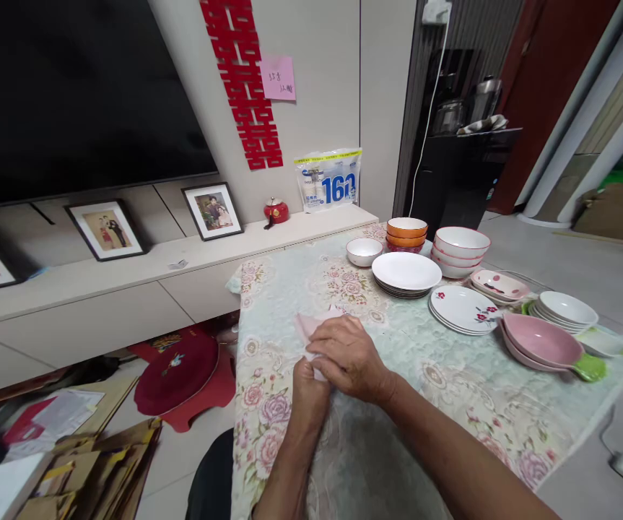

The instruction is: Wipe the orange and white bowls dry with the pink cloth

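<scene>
My two hands meet above the near left part of the table. Between them is a thin, pale pink wipe or cloth, crumpled, with its free corner sticking out beyond my fingers. My left hand is closed around its lower end. From above, my right hand covers the left, fingers curled over the same cloth. Most of the cloth is hidden inside my hands. Nearest to them on the far side are a stack of white plates and a small white bowl.
The flowered tablecloth covers the table. At its right stand orange bowls, pink-rimmed bowls, flowered plates, pink dishes and small white bowls. A red stool and flattened cardboard lie left, below the TV cabinet.
</scene>
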Demonstrator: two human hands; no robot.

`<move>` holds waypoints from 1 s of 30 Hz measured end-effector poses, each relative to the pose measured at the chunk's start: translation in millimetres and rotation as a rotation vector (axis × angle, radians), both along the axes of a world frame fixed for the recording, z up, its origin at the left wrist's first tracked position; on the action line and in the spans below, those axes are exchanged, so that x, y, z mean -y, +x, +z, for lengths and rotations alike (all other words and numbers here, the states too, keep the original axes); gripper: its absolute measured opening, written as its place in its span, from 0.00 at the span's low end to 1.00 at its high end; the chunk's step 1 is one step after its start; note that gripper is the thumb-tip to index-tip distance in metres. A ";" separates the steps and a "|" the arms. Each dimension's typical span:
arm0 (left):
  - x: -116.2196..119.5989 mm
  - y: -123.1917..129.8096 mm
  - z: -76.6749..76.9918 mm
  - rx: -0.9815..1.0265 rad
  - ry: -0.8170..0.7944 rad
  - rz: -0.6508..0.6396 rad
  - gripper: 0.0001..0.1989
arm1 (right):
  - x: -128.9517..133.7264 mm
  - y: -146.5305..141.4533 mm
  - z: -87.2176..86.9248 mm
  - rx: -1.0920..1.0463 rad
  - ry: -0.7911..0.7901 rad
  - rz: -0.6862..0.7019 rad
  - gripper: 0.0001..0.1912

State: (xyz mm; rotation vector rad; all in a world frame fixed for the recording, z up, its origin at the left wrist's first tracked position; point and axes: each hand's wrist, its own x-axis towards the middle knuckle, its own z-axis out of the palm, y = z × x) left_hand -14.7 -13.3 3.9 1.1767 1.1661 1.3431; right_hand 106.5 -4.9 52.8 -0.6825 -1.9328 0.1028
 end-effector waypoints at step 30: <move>15.3 -2.4 13.5 0.382 -0.127 -0.228 0.23 | -45.0 44.8 -29.5 -0.555 -0.740 0.107 0.14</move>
